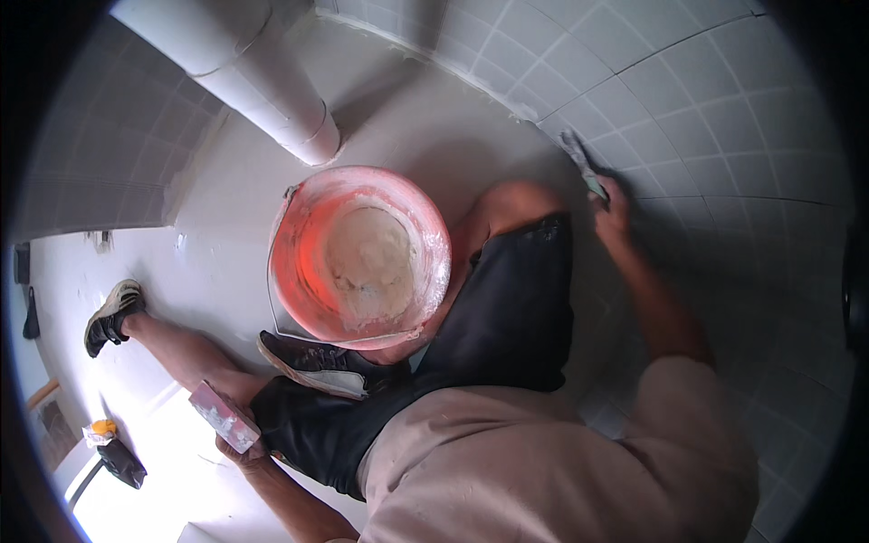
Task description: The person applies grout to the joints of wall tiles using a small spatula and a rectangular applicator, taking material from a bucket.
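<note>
My right hand (pixel 613 210) is closed around the green handle of a narrow putty knife (pixel 576 154). The grey-smeared blade is at the seam where the tiled wall (pixel 647 100) meets the floor; whether it touches cannot be made out. My left hand (pixel 241 452) grips a flat pinkish-red rectangular block (pixel 223 416) with white paste on its face, close by my left leg. Between my legs stands a red bucket (pixel 436 226), its inside caked with pale residue. Whitish paste (pixel 371 258) lies in its bottom, and the wire handle hangs down on the left side.
A thick white pipe (pixel 281 104) rises from the grey floor (pixel 217 217) beyond the bucket. My bent legs, in black shorts (pixel 507 308) and dark shoes (pixel 317 362), surround the bucket. At the lower left lie a black bag (pixel 121 463) and a yellow-and-white packet (pixel 100 432).
</note>
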Motion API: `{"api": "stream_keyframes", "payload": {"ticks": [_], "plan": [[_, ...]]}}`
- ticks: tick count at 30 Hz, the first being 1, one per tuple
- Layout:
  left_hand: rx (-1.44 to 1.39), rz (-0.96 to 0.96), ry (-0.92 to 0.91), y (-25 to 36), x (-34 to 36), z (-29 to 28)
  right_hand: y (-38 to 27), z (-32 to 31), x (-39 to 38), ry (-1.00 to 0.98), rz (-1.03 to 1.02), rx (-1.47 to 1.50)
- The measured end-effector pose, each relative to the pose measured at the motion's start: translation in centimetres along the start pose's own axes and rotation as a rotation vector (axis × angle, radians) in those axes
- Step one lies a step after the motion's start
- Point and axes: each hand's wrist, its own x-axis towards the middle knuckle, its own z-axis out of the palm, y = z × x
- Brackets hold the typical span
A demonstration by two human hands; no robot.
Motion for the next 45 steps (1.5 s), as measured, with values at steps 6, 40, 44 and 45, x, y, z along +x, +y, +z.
{"api": "stream_keyframes", "payload": {"ticks": [6, 40, 44, 45], "plan": [[0.23, 0.019, -0.079, -11.7, 2.1, 13.0, -20.7, -13.2, -2.5, -0.204, 0.368, 0.501], [0.107, -0.385, 0.094, -16.7, 5.7, 20.9, -42.2, 9.6, 1.6, -1.272, -1.055, -0.782], [0.114, -0.396, 0.072, -16.2, 6.0, 21.2, -42.8, 12.7, 4.3, -1.412, -0.985, -0.674], [0.102, -0.396, 0.075, -16.0, 5.9, 21.3, -43.4, 13.3, 4.7, -1.53, -0.916, -0.778]]}}
